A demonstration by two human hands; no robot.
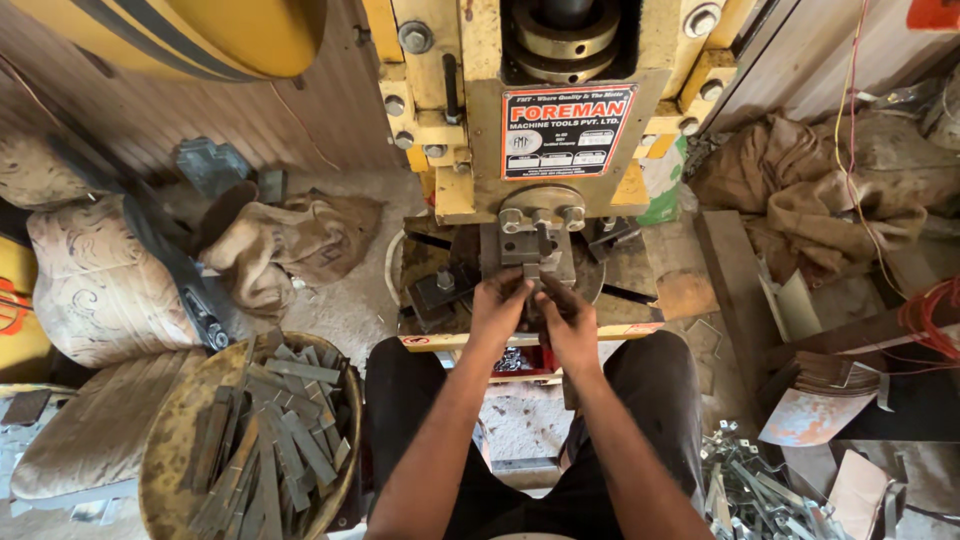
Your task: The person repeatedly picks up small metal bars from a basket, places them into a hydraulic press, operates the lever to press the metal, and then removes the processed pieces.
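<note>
Two bare arms reach up from the bottom of the view, over dark trousers, toward a big yellow press machine. Both hands meet at the front of the machine, right under its grey metal tool block. What they work on is a small metal piece that sits on the machine's bed just below that block, between the two hands. It is mostly hidden by the fingers, so its shape is hard to tell. The left hand is curled, with its fingertips bent in and touching the piece from the left side. The right hand is curled too, and its fingers press in from the right side. The two hands are close together, almost touching each other, and neither one is spread flat. I cannot tell if either hand truly grips the piece or only steadies it. Near the left arm stands a round, rusty bowl full of flat grey metal strips piled every which way. Near the right arm, low in the corner, lies a heap of shiny bent metal parts. Brown sacking cloth lies crumpled on the dusty floor to the left of the machine, and more brown cloth is heaped on the right. A patterned cushion sits at the far left.
</note>
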